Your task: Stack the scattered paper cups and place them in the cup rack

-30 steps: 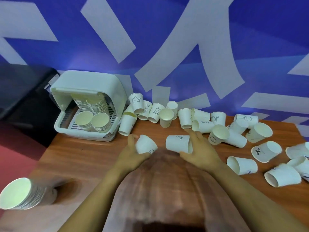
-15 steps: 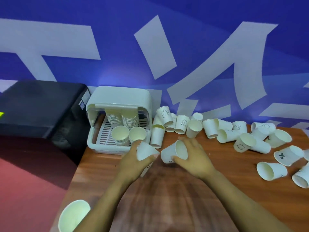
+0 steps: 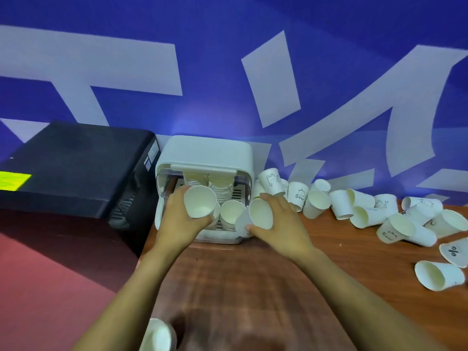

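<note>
I had the left hand (image 3: 181,222) wrapped around one paper cup (image 3: 200,201), mouth turned toward me, held right in front of the cup rack (image 3: 205,153) at the far left corner of the tabletop (image 3: 240,287); the right hand (image 3: 277,225) gripped a second cup (image 3: 260,217), tilted, just beside the rack's front right edge. The best way through this step, I judged, was to nest each cup squarely onto one of the front stacks (image 3: 231,217) inside the rack, rim level, pressing lightly so the stack did not topple against the taller stacks behind; one hand at a time would have avoided the knuckles colliding in the narrow opening. Whether the left cup was already touching a stack beneath it, I could not tell.

Many loose cups (image 3: 359,207) lay tipped along the far edge and toward the right edge; another stack (image 3: 158,336) showed at the near edge. The tabletop was brown wood grain; a black box (image 3: 76,168) stood left of the rack; a blue wall with white shapes (image 3: 253,59) rose behind.
</note>
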{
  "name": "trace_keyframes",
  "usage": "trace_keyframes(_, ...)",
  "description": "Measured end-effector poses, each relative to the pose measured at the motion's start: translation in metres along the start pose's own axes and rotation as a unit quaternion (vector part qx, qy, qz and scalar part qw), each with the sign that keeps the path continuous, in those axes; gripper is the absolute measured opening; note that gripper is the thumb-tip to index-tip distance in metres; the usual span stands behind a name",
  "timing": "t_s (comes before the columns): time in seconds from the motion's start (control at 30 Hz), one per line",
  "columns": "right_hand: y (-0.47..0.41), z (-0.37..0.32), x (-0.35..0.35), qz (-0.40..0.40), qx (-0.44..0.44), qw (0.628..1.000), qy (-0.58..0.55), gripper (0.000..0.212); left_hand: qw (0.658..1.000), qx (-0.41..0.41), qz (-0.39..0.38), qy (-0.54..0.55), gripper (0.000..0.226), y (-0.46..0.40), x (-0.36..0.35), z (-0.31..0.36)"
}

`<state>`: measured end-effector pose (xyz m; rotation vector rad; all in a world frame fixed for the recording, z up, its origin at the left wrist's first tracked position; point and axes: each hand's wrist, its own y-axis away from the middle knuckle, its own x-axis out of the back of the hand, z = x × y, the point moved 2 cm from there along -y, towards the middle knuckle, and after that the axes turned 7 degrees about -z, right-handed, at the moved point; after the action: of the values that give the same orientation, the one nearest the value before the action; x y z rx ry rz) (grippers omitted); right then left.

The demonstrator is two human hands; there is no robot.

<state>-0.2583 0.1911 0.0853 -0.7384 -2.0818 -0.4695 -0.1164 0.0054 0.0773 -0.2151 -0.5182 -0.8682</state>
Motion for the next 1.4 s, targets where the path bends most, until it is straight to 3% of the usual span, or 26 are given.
trace_keyframes(0.3,-0.036,-0.016,-0.017,0.056,0.051,0.997,0.026,0.071,1.000,-0.010,0.028,-0.002,0.071,-0.030,-0.006,-0.011)
trace_keyframes(0.8,-0.062,0.001,-0.055,0.023,0.053,0.996,0.068,0.068,0.994,0.057,-0.066,-0.061,0.083,-0.054,-0.034,-0.056)
trace_keyframes(1.13,-0.055,0.018,-0.069,-0.148,0.017,0.987,0.060,0.088,0.967,0.151,-0.139,-0.154,0.105,-0.051,-0.039,-0.072)
trace_keyframes(1.4,-0.041,0.024,-0.056,-0.155,0.003,0.986,0.054,0.081,0.968,0.137,-0.127,-0.165,0.109,-0.043,-0.039,-0.058)
